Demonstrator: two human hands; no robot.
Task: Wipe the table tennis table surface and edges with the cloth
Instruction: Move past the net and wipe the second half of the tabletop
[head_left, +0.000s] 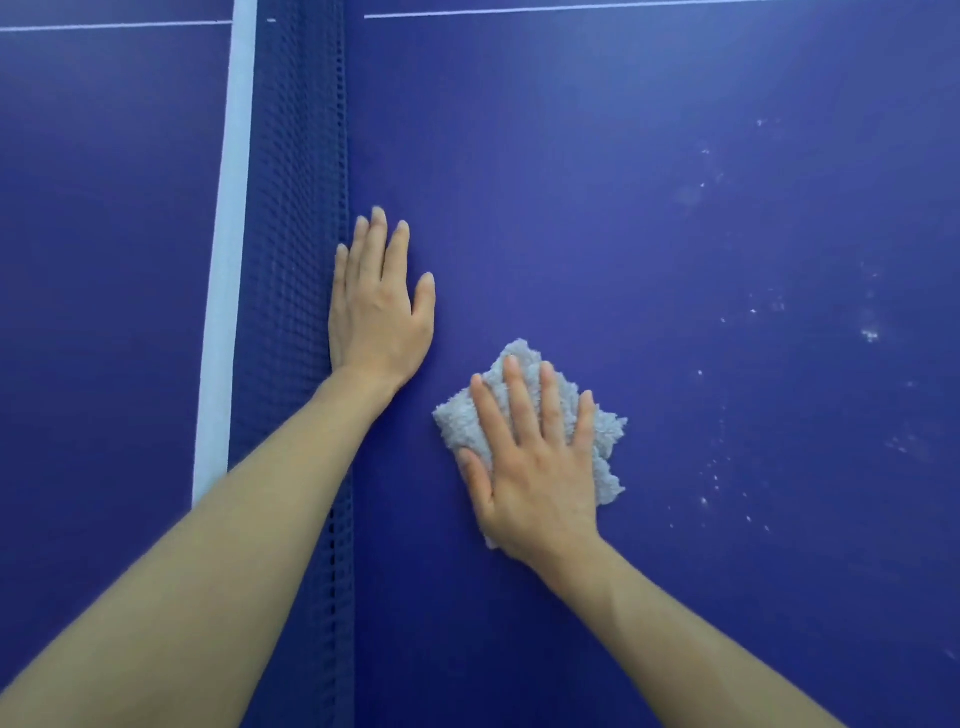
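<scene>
Two hands (382, 317), one cloth (605, 434), one net (296, 208), one table (649, 234).

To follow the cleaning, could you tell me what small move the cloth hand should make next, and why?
Probably slide the right hand, pressing the grey cloth flat, to the right: white specks dot the blue table surface there, while its present patch looks clean.

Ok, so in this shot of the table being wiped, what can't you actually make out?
Head view throughout:
Cloth: mostly under the right hand, so its folds are hidden.
Table: every outer edge is cut off by the frame.
Pale specks at right: too small to tell dust from wear.
Net: posts fall outside the frame; the left forearm covers part.
</scene>
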